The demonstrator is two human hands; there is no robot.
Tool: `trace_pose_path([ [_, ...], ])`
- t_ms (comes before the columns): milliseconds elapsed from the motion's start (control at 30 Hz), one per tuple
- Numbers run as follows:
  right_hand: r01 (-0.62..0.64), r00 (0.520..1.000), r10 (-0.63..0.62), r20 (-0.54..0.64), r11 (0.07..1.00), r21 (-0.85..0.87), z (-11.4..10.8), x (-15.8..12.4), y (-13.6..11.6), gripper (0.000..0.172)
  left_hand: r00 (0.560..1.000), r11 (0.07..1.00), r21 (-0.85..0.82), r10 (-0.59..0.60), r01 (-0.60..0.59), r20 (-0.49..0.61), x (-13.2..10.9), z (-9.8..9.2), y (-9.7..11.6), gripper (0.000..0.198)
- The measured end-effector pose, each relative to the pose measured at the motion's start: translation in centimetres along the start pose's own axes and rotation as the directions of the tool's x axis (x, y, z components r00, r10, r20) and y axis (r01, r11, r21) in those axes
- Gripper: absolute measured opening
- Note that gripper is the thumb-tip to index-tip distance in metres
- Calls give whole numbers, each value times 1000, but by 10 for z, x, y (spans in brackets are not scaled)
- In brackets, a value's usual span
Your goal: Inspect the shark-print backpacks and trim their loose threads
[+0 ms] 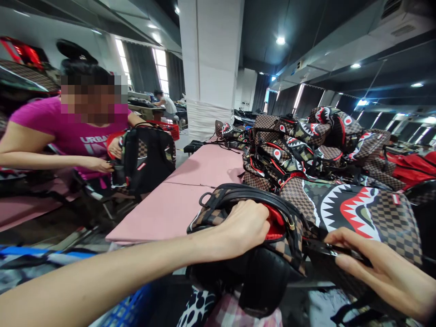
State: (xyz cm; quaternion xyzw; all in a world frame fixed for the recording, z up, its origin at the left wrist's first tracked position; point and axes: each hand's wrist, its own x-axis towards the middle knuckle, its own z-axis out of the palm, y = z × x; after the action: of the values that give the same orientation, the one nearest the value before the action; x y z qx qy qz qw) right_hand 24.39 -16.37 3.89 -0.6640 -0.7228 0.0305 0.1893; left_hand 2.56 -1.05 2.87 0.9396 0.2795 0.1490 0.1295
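A brown-checked backpack (218, 206) with a black zip edge and red lining (274, 222) lies at the near edge of the pink table, its black padded parts hanging toward my lap. My left hand (243, 225) is curled into a fist at the open mouth of this bag, gripping it there; the fingertips are hidden. Right of the bag, my right hand (364, 259) pinches a slim black item with a shiny metal part (322, 248), whose kind I cannot make out. Behind that hand lies another checked backpack (397, 222) printed with a shark mouth.
A pile of shark-print backpacks (293, 145) covers the right of the pink table (177, 200). Across to the left, a co-worker (75, 131) handles a black backpack (150, 159). A white pillar (211, 59) stands behind the table; a blue basket (127, 306) is low at left.
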Motion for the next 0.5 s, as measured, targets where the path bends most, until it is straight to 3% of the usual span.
trace_pose_path([
  [133, 51, 990, -71, -126, 986, -158, 10, 17, -36, 20, 1000, 1000, 16, -19, 19, -16, -9, 6, 2, 27],
  [267, 114, 949, -202, -241, 936, -334, 24, 21, -58, 23, 999, 1000, -11, 2, -3, -45, -18, 13, 3, 29],
  [500, 122, 949, -225, -223, 909, -399, 37, 17, -69, 25, 993, 996, -20, 86, -88, -86, -29, 19, 4, 26],
])
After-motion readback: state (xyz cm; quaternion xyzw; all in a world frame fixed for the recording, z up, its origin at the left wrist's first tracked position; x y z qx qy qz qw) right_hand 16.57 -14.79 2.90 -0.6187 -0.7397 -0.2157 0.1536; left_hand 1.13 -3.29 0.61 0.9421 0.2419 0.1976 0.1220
